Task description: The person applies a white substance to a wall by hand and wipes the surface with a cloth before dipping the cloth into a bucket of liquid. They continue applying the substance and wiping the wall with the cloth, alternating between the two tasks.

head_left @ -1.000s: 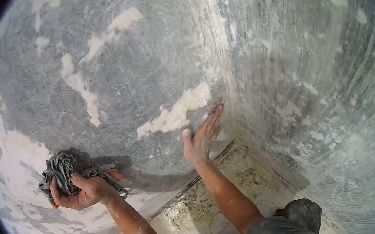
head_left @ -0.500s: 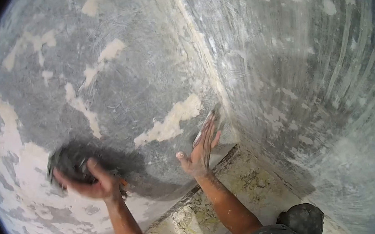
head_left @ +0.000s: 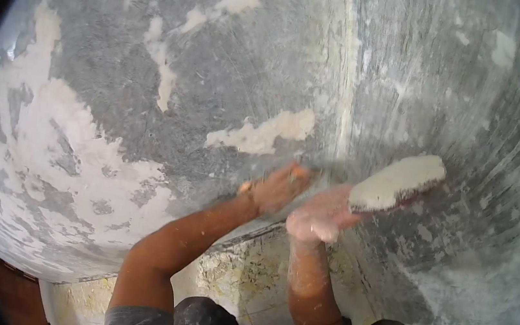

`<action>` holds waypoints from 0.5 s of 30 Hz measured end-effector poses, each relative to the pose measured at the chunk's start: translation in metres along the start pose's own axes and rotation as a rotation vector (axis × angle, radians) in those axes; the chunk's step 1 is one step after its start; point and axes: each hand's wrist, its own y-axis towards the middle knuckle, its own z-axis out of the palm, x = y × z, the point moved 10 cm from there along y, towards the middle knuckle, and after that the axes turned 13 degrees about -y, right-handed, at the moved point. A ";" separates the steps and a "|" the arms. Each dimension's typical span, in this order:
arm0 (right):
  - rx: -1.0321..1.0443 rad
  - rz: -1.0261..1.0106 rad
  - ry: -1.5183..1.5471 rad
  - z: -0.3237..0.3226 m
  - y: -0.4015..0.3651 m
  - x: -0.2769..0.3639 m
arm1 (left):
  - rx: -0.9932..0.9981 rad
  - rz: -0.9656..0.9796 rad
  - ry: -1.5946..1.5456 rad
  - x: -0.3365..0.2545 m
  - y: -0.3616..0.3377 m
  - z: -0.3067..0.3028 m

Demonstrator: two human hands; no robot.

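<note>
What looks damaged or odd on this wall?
The grey wall looks patchy: cream blotches scattered unevenly, largest at lower left. The tool in the right hand is caked in pale paste.

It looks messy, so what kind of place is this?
Probably a room corner being plastered: grey walls with pale filler patches, a putty-loaded blade in the right hand, a splattered floor.

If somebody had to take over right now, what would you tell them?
Left hand: blurred, at the left wall beside the corner; something orange peeks out, grip unclear.
Right hand: holds a filler-loaded trowel at the right wall.
Done: pale patches spread over the left wall.
Left: much grey still bare on both walls.
</note>
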 end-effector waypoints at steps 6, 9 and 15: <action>0.074 -0.062 0.035 -0.003 0.002 -0.005 | -0.114 -0.068 0.670 0.037 0.031 -0.148; 0.033 -0.047 -0.005 0.005 0.002 -0.008 | -0.307 -0.269 0.369 0.091 0.052 -0.258; 0.086 -0.225 -0.045 0.017 -0.005 -0.001 | -0.642 -0.453 0.361 0.081 0.045 -0.253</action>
